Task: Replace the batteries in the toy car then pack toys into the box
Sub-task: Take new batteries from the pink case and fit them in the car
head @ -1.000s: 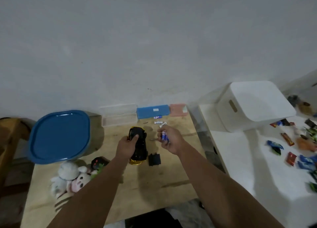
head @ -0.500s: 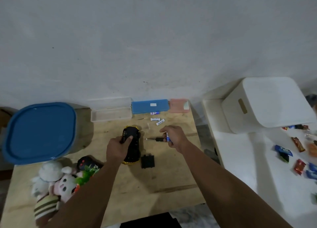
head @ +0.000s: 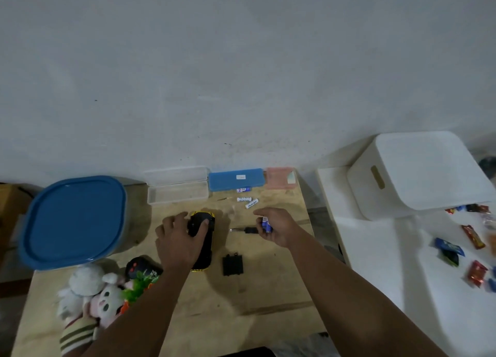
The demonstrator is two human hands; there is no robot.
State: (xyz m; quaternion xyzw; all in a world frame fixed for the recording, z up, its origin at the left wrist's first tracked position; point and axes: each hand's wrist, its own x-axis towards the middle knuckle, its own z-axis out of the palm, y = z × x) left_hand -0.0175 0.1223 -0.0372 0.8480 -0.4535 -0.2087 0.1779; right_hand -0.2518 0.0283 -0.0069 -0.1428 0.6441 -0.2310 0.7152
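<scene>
Here the left hand (head: pixel 178 242) fingers grip the toy car (head: pixel 202 238); right hand (head: pixel 276 226) fingers pinch batteries (head: pixel 266 224).

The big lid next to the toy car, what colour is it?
Blue. The lid shows clearly in the head view, left of the toy car.

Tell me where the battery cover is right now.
The black battery cover lies flat on the wooden table, just right of the toy car, nearer the person than the screwdriver.

The black-and-yellow toy car (head: pixel 204 238) lay upside down on the worktop (head: pixel 241 303). Its black battery cover (head: pixel 232 265) sat just beside. White batteries (head: pixel 248 201) lay beyond.
</scene>
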